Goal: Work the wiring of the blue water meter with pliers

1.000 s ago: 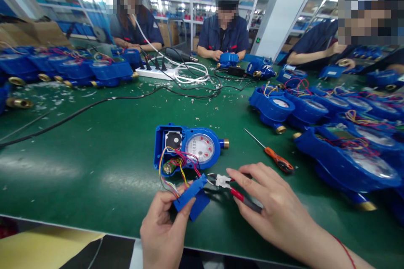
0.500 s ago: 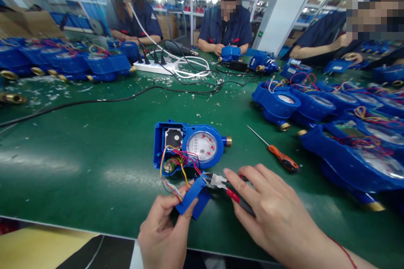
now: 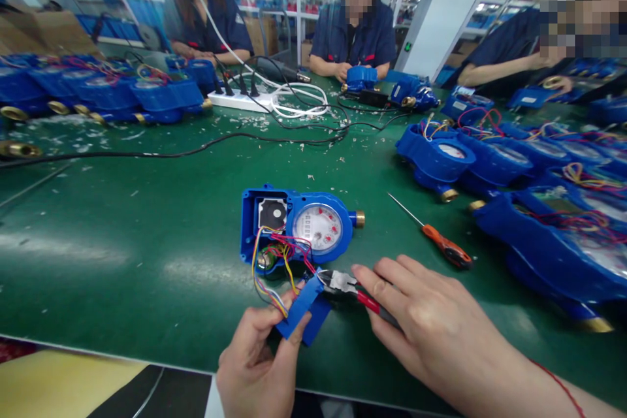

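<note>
An open blue water meter lies on the green table, its dial facing up and coloured wires spilling from its left compartment. My left hand pinches a small blue cover piece that hangs on those wires. My right hand grips red-handled pliers, whose jaws sit at the wires right beside the cover piece.
An orange-handled screwdriver lies right of the meter. Rows of blue meters fill the right side and more meters the far left. A white power strip with cables lies at the back. Three people in blue work across the table.
The view has drifted slightly; both hands stay at the wires, with the pliers' jaws a little closer to the cover piece.
</note>
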A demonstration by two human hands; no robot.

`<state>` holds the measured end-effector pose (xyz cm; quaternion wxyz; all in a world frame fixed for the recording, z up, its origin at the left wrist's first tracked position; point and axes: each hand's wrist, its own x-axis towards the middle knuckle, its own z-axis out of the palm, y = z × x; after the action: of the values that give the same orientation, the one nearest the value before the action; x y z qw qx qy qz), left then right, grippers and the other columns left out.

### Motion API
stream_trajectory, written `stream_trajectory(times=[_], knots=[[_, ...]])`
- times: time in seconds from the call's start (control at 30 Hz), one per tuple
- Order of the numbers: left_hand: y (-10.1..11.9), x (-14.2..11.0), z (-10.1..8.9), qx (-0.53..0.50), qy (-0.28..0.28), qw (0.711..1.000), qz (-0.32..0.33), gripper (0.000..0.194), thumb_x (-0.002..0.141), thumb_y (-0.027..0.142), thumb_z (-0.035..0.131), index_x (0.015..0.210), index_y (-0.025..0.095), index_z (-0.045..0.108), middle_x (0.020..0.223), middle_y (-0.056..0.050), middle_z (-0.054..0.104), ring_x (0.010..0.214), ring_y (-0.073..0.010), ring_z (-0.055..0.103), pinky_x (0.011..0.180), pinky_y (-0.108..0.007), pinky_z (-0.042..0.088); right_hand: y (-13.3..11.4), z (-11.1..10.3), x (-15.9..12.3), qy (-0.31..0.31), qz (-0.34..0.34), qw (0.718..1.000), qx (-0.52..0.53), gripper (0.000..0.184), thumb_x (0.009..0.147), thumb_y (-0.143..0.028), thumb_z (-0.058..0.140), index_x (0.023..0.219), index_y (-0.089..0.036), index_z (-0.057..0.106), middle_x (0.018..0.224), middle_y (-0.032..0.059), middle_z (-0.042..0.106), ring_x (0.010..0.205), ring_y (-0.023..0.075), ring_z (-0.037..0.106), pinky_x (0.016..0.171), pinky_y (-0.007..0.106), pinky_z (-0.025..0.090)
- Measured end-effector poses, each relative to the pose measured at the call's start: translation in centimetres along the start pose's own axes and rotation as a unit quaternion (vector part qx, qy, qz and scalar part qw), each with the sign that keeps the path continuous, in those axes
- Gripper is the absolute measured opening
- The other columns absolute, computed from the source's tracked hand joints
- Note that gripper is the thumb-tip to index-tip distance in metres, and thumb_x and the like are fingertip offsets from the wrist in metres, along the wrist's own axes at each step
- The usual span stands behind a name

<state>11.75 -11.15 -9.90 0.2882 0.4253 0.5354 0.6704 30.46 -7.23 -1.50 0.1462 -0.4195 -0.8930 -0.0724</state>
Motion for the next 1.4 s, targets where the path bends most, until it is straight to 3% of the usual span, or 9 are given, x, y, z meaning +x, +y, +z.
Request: stream_trajectory(times=[0.3,0.47,0.63,0.73,0.9,1.0,1.17,1.4], knots=[[-0.4,-0.2,-0.1,0.046,0.016,0.999,0.02,0.024,0.069,0.005,0.075,0.077,0.022,0.06,0.087,0.005,0.08,0.075,-0.0131,0.077,0.078,-0.014,0.059,0.2,1.1,-0.6,0.011,0.004,0.998,0.064,0.026,0.089,-0.017,0.05,0.11,-0.013,0.066,0.087,0.0071,0.065,0.071,0.0215,0.06,0.054,0.033,0.05],[-0.4,-0.2,-0.3,0.068,0.023,0.997,0.038,0.022,0.069,0.007,0.077,0.077,0.021,0.061,0.083,0.003,0.08,0.071,-0.0155,0.077,0.069,-0.015,0.061,0.0,1.9,-0.5,0.031,0.011,0.996,0.086,0.027,0.091,-0.017,0.05,0.113,-0.012,0.065,0.087,0.008,0.065,0.071,0.0216,0.059,0.056,0.034,0.052],[-0.6,-0.6,-0.6,0.065,-0.031,0.996,0.045,0.021,0.073,0.005,0.072,0.077,0.023,0.062,0.089,0.004,0.08,0.08,-0.0146,0.077,0.081,-0.018,0.06,0.1,1.2,0.0,0.12,0.033,0.984,0.126,0.027,0.091,-0.014,0.053,0.115,-0.01,0.062,0.092,0.0089,0.065,0.075,0.0181,0.06,0.063,0.03,0.052],[-0.7,-0.5,-0.8,0.073,-0.031,0.996,0.04,0.019,0.074,0.006,0.072,0.078,0.023,0.064,0.09,0.002,0.08,0.082,-0.0156,0.077,0.082,-0.019,0.06,0.4,1.0,-0.1,0.147,0.059,0.976,0.153,0.028,0.09,-0.012,0.055,0.117,-0.011,0.061,0.095,0.0081,0.065,0.08,0.0147,0.061,0.069,0.025,0.051],[-0.3,-0.1,-0.9,0.039,-0.037,0.998,0.02,0.021,0.072,0.005,0.073,0.077,0.023,0.064,0.087,0.003,0.08,0.079,-0.0162,0.077,0.08,-0.019,0.06,1.3,0.8,-0.9,0.114,0.117,0.961,0.224,0.027,0.09,-0.016,0.057,0.117,-0.016,0.061,0.099,0.0045,0.064,0.087,0.0097,0.062,0.077,0.018,0.05],[0.0,0.0,-0.7,0.013,-0.027,0.999,-0.014,0.021,0.071,0.005,0.073,0.076,0.023,0.063,0.087,0.003,0.08,0.079,-0.017,0.077,0.078,-0.019,0.06,1.7,0.6,-1.2,0.094,0.111,0.965,0.218,0.027,0.089,-0.018,0.058,0.116,-0.016,0.063,0.1,0.0043,0.065,0.09,0.0095,0.062,0.081,0.017,0.049],[0.6,0.5,-0.7,-0.003,-0.018,0.996,-0.087,0.02,0.067,0.011,0.079,0.074,0.02,0.062,0.08,-0.001,0.08,0.073,-0.0194,0.077,0.07,-0.018,0.062,2.2,0.6,-2.0,0.057,0.101,0.974,0.195,0.029,0.089,-0.017,0.056,0.118,-0.016,0.062,0.104,0.0067,0.064,0.093,0.0131,0.063,0.08,0.022,0.052],[0.7,0.7,-0.8,-0.032,-0.036,0.994,-0.098,0.023,0.067,0.008,0.077,0.076,0.022,0.06,0.079,0.002,0.08,0.073,-0.0154,0.077,0.072,-0.015,0.06,1.9,0.7,-2.5,0.009,0.077,0.979,0.188,0.03,0.089,-0.013,0.051,0.118,-0.014,0.061,0.103,0.0107,0.064,0.089,0.0192,0.062,0.077,0.033,0.054]])
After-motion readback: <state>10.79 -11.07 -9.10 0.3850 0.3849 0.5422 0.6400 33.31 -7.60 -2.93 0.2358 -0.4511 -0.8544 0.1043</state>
